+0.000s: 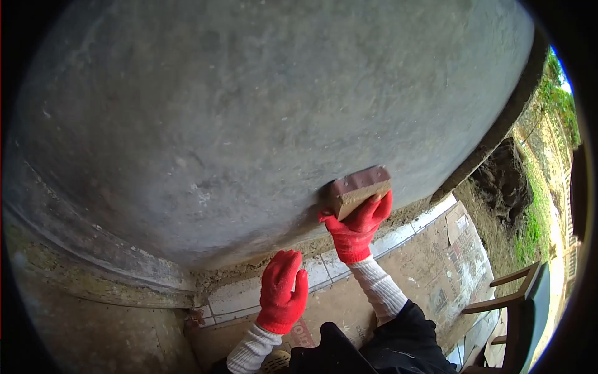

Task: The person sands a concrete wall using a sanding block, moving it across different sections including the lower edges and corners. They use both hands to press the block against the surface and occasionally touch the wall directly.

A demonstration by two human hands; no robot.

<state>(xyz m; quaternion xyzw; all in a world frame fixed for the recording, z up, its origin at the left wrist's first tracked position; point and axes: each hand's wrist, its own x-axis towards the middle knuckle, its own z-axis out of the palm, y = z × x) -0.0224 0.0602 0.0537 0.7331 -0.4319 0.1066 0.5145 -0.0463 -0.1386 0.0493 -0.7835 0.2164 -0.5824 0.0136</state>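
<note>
My right hand (pixel 360 227), in a red work glove, grips a sanding block (pixel 360 188) wrapped at its far end in reddish-brown sheet, its sides tan. The block lies against the low part of a grey plastered wall (pixel 261 112), and the thumb and fingers hold it from the near side. To the left, my left hand (pixel 282 293) is raised in a matching red glove, in front of the wall's foot. Nothing is in it; its fingers are stretched out together with the thumb apart.
Below the wall runs a strip of white tiles (pixel 314 272). Flattened cardboard (pixel 430 268) covers the floor. A wooden chair (pixel 520 299) stands at the lower right, with grass (pixel 532 218) and dark soil beyond. A plastered ledge meets the wall at left.
</note>
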